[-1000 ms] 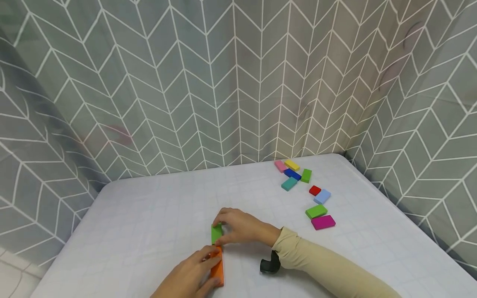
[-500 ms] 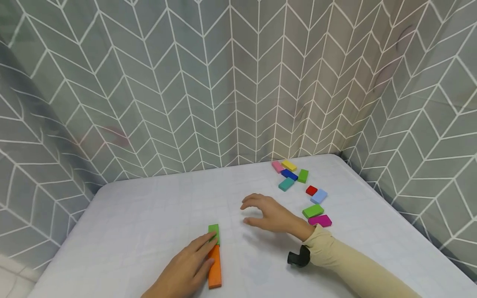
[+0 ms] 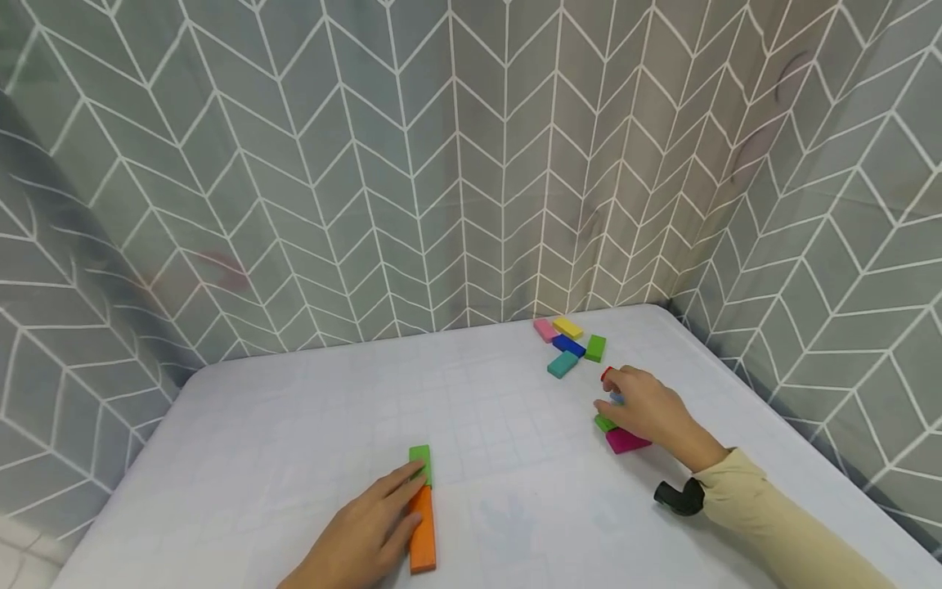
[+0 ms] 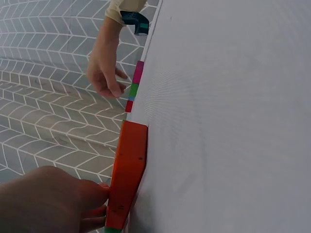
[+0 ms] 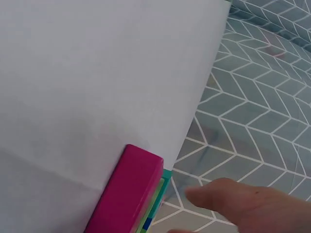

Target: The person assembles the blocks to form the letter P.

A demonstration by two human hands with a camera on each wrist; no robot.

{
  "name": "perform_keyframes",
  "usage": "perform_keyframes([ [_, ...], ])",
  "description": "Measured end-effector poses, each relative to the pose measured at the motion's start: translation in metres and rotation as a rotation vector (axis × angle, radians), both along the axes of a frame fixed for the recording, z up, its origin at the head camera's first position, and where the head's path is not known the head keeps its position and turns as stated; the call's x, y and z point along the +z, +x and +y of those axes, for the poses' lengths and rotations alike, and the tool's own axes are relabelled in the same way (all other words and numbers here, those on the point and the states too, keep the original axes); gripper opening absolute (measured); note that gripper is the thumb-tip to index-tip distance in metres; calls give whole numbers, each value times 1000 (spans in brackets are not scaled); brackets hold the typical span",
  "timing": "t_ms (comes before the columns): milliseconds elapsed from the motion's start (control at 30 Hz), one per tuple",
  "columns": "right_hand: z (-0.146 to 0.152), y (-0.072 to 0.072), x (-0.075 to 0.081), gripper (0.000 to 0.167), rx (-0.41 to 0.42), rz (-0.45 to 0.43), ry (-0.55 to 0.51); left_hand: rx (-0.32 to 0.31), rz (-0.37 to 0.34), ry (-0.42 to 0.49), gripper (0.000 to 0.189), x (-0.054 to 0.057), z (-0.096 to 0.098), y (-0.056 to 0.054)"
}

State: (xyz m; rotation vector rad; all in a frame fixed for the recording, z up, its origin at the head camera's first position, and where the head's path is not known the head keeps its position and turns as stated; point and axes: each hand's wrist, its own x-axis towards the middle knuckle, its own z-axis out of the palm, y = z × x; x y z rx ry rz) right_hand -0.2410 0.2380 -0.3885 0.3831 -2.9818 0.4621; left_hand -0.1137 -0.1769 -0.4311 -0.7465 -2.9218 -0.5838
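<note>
In the head view, my left hand (image 3: 364, 528) rests with extended fingers on a long orange block (image 3: 423, 544) and the green block (image 3: 419, 453) lined up end to end with it. The left wrist view shows its thumb against the side of the orange block (image 4: 129, 158). My right hand (image 3: 651, 405) hovers at the right over a small group of blocks, thumb and fingers apart, nothing visibly held. Under it are a red block (image 3: 607, 374), a light blue block (image 3: 616, 397), another green block (image 3: 605, 423) and a magenta block (image 3: 627, 442), partly hidden by the hand.
Beyond the right hand lie pink (image 3: 545, 330), yellow (image 3: 568, 327), dark blue (image 3: 569, 346), teal (image 3: 562, 364) and green (image 3: 595, 348) blocks. A patterned curtain (image 3: 441, 164) borders the white table (image 3: 294, 409). A black wrist camera (image 3: 680, 496) sits at the right cuff.
My right hand has left the green block beside the orange one and moved right to the block group. My left hand has shifted slightly forward, its fingers now reaching onto the green block.
</note>
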Motion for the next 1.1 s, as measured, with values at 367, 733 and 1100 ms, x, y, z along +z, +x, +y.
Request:
perform_keyframes([
  [367,-7,5,1,36,71,-90,-56,1,25,-16,48,2,1,-1],
  [733,-126,-17,2,34,508,-12,-326,6,9,-17,47,1,3,-2],
  [1100,-204,-28,-7,35,635,-45,-258,-9,6,-16,47,4,2,-1],
])
